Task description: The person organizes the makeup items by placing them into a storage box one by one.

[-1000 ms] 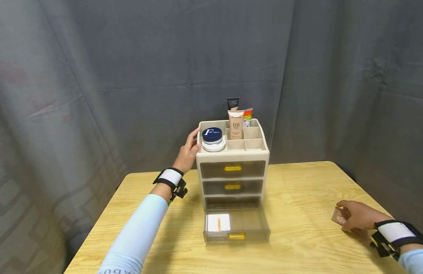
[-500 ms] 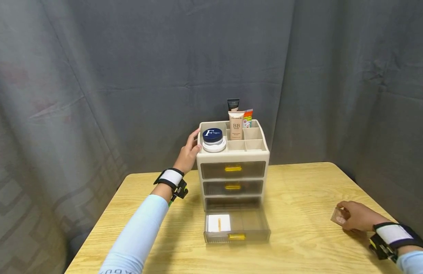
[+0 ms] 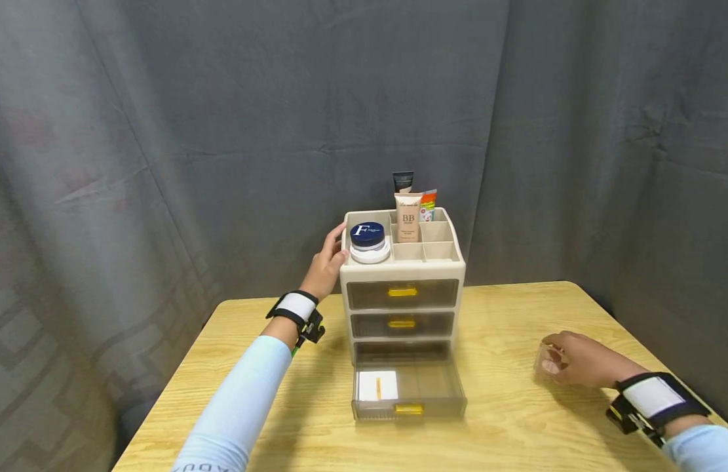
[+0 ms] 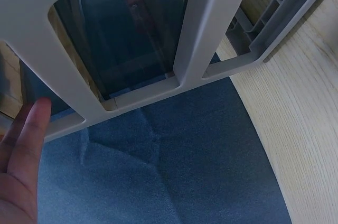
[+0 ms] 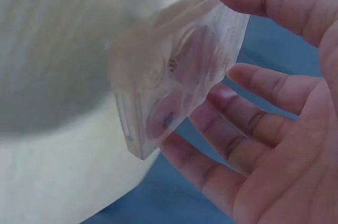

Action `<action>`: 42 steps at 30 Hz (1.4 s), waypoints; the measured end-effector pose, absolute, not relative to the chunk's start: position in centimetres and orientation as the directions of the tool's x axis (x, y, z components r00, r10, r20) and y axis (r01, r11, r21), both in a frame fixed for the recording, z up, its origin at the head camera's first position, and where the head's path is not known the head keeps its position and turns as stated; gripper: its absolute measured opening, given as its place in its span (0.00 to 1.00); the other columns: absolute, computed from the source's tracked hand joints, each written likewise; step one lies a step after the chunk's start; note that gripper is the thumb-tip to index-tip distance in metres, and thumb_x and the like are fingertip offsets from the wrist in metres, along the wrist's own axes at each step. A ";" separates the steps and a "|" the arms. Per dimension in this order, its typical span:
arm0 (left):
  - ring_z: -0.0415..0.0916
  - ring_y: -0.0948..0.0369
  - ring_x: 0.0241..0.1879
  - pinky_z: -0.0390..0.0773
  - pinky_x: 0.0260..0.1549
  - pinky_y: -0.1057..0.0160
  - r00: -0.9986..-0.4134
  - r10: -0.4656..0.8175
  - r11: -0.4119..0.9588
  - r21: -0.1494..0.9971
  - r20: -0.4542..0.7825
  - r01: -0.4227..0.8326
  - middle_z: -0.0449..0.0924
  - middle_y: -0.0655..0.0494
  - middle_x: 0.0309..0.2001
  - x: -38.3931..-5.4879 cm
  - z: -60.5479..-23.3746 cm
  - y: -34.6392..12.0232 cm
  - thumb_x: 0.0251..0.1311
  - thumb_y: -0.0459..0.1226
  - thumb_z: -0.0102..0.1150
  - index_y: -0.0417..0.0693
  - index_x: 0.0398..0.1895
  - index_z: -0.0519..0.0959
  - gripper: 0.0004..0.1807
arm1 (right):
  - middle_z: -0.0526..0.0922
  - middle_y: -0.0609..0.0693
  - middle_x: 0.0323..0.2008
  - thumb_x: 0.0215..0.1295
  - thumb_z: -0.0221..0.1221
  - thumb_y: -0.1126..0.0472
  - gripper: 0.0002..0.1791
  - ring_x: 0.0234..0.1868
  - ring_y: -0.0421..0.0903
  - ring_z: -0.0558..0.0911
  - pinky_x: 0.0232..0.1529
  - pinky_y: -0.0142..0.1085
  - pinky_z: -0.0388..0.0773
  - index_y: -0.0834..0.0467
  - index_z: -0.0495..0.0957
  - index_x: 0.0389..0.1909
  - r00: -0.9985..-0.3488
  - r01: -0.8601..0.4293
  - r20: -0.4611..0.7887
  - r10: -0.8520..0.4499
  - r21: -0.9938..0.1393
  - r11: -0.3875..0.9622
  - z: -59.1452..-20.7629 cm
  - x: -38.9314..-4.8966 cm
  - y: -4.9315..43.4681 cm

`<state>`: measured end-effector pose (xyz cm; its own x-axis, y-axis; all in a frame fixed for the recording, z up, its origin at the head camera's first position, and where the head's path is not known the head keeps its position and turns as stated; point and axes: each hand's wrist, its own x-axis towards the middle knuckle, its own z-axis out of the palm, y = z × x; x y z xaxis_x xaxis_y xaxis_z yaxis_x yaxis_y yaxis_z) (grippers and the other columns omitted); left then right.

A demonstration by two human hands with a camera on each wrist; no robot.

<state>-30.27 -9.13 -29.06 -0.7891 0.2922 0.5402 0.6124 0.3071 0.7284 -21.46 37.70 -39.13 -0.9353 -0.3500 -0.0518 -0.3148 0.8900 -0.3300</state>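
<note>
A beige desktop drawer organizer (image 3: 403, 270) stands on the table, its two upper drawers closed and its smoky bottom drawer (image 3: 431, 379) pulled out. A flat white square item (image 3: 366, 387) with a small orange mark lies in that drawer. My left hand (image 3: 324, 267) rests against the organizer's upper left side, fingers fairly straight. Out to the right, above the table, my right hand (image 3: 588, 359) pinches a small clear plastic case (image 5: 177, 78) between thumb and fingertips. Two pinkish rounds show through the case's wall in the right wrist view.
On the organizer's top are a navy-lidded jar (image 3: 367, 234) on a white round case (image 3: 369, 254), a BB cream tube (image 3: 407, 219), a black tube (image 3: 403, 181) and a colourful tube (image 3: 427, 205). A grey curtain (image 3: 251, 131) hangs behind the wooden table (image 3: 505, 328).
My right hand has moved left and slightly away from me, carrying the clear case toward the organizer. My left hand keeps its place, and the drawers stay as they were.
</note>
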 end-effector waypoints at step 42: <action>0.71 0.47 0.59 0.70 0.55 0.45 -0.799 0.275 0.308 0.738 0.535 0.600 0.69 0.40 0.65 -34.0 -32.2 -9.7 0.69 0.37 0.39 0.57 0.76 0.52 0.32 | 0.75 0.38 0.35 0.46 0.71 0.61 0.25 0.35 0.35 0.74 0.36 0.29 0.75 0.57 0.78 0.49 -0.654 -0.734 0.119 -0.747 -0.337 0.590 -35.8 -22.4 17.5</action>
<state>-34.00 -9.68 -32.24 -0.7989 0.2747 0.5351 0.6003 0.3083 0.7379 -22.44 17.53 -35.85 -0.6544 -0.7468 0.1187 -0.7340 0.5896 -0.3370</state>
